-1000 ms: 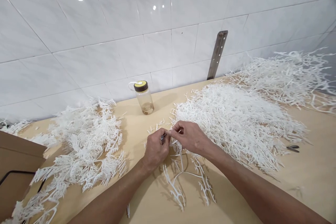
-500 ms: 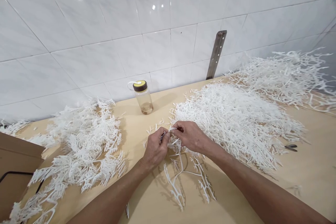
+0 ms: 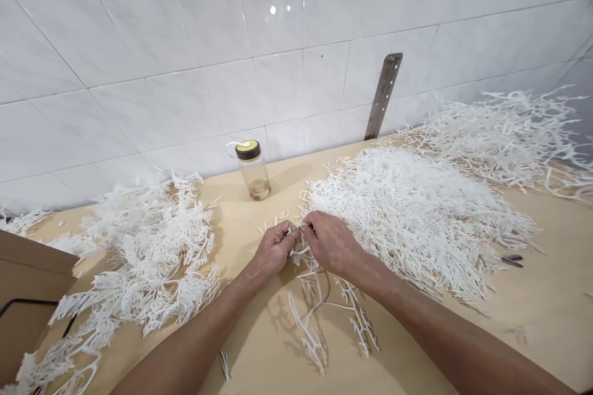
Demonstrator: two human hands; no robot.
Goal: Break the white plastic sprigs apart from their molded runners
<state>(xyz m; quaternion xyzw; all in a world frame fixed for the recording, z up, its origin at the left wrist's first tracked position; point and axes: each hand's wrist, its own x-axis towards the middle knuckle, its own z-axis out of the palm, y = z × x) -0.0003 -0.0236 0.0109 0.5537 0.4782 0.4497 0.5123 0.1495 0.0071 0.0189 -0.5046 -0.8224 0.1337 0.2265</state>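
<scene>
My left hand (image 3: 277, 251) and my right hand (image 3: 331, 241) meet above the middle of the table, both closed in a pinch. Between their fingertips is a white branched plastic sprig (image 3: 300, 252), its upper part mostly covered by the fingers. Just below the hands, a larger white branching stem (image 3: 319, 302) with short side twigs spreads toward me; whether it joins the pinched piece I cannot tell. Beside my right hand lies a wide heap of small white twig pieces (image 3: 407, 210). Left of my left hand is a pile of white branched sprigs (image 3: 152, 253).
A clear bottle with a dark and yellow lid (image 3: 252, 170) stands behind the hands. A metal bracket (image 3: 383, 97) leans on the tiled wall. More white stems (image 3: 504, 136) are heaped at back right. Small dark snips (image 3: 512, 260) lie right; a cardboard box (image 3: 34, 302) is at left.
My right hand has turned slightly, its back now facing up more, and its fingers have closed in on the left fingertips. The piles and bottle stay in place.
</scene>
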